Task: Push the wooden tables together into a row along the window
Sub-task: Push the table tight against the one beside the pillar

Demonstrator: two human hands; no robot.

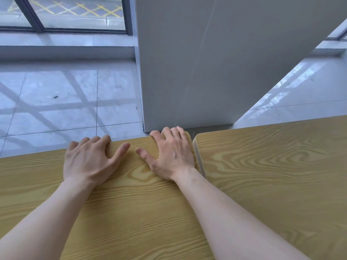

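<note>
Two light wooden tables stand side by side. The near table (131,194) fills the lower left and middle of the head view. The second table (272,166) lies to its right, with a narrow gap between their edges. My left hand (88,160) rests on the near table's far edge, fingers curled over it and thumb on top. My right hand (171,154) grips the same far edge at its right corner, fingers over the rim, next to the gap.
A grey square pillar (206,62) rises just beyond the far corners of both tables. A window with a dark frame (75,15) and a low sill runs along the back left. Pale tiled floor (65,102) spreads between tables and window.
</note>
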